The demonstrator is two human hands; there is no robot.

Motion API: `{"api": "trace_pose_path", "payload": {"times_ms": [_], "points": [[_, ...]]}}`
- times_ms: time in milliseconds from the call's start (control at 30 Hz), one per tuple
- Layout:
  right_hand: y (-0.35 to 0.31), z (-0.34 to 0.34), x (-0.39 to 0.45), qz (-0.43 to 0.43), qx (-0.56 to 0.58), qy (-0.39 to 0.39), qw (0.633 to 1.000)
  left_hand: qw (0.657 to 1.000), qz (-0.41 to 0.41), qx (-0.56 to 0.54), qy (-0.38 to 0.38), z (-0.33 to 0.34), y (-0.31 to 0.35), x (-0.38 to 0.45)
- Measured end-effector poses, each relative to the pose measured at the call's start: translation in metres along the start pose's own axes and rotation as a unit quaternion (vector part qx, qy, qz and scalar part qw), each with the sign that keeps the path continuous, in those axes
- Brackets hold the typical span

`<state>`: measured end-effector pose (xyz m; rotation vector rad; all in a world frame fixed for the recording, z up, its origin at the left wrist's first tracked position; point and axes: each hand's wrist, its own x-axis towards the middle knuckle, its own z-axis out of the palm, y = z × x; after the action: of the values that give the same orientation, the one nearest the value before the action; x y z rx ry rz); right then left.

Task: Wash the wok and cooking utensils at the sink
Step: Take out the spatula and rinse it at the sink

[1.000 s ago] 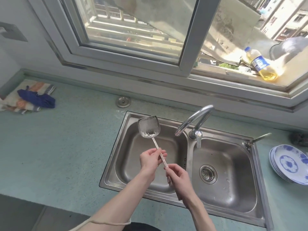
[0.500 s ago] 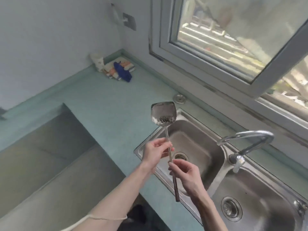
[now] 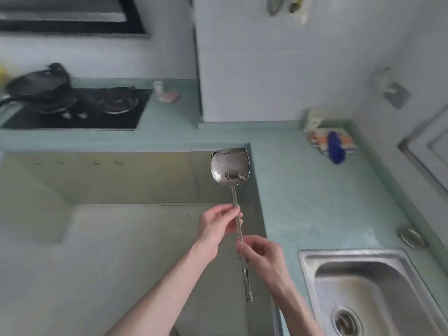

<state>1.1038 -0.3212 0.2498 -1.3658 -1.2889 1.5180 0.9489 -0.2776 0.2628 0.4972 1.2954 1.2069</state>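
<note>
While I held the steel spatula (image 3: pixel 230 169) upright away from the sink (image 3: pixel 363 282), the fingers (image 3: pixel 224 210) of my left hand (image 3: pixel 215 226) pinched its thin shaft just below the blade, and those of my right hand (image 3: pixel 263 255) pinched it lower down, the handle end hanging free beneath. Dark burnt residue clung to the lower part of the blade. A light two-point pinch on a smooth, probably wet shaft could have let the tool twist or slip, and it would have fallen past the edge of the surface (image 3: pixel 303 190) to the floor, since it hung over the open recess and not over the basin. Drips could also have landed there. The wok (image 3: pixel 38 81), blurred, sat on the black gas hob (image 3: pixel 80 110) at far left, well apart from the sink, not yet brought over. The pale green surface ran in an L along white walls; folded cloths (image 3: pixel 332 141) lay in the corner, a small metal cap (image 3: pixel 412 237) just behind the sink.
</note>
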Motion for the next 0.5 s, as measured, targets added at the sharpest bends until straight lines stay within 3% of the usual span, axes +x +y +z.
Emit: {"api": "trace_pose_path", "payload": {"times_ms": [200,500], "points": [[-0.036,0.135,0.047,-0.018,-0.033,-0.118,0.992,0.994,0.048,-0.052,0.082,-0.138,0.066,0.003],[-0.071,0.35,0.094,-0.042,-0.033,-0.228,0.972,0.966,0.119,-0.086,0.213,-0.332,0.156,0.005]]}}
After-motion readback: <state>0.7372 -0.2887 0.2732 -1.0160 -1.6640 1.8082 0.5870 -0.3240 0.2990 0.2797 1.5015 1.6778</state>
